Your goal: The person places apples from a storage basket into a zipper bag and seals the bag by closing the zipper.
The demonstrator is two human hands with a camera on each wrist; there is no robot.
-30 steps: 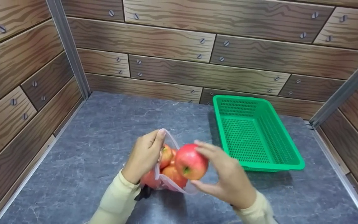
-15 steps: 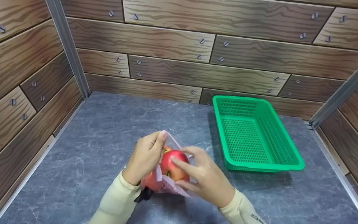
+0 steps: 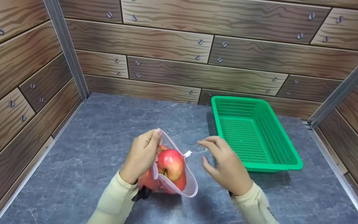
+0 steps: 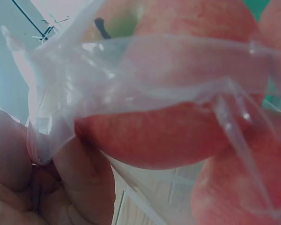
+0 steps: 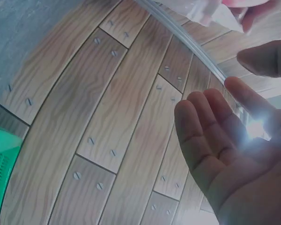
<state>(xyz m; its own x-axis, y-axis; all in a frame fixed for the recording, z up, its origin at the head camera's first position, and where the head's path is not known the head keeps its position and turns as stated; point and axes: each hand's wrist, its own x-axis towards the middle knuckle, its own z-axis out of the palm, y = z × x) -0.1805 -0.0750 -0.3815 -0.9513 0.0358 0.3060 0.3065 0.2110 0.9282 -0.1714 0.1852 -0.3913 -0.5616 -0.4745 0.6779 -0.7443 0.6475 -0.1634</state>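
Note:
In the head view my left hand (image 3: pixel 141 157) pinches the rim of a clear zip bag (image 3: pixel 192 183) and keeps its mouth spread. A red and yellow apple (image 3: pixel 171 164) lies on top inside, with more apples partly hidden beneath and behind it. The left wrist view shows an apple (image 4: pixel 168 136) close up behind the clear film, next to the pinching thumb and fingers. To the right of the bag, apart from it, my right hand (image 3: pixel 227 165) holds nothing. Its fingers (image 5: pixel 215 122) are loosely extended in the right wrist view.
A green perforated basket (image 3: pixel 286 146) stands on the grey marbled table (image 3: pixel 110 124) behind and right of my right hand. Wood-patterned walls (image 3: pixel 166 68) with metal corner posts close in the back and sides.
My right hand carried an apple leftward into the bag, let it go, and drew back to the right with nothing in it. The left hand stayed at the bag's rim.

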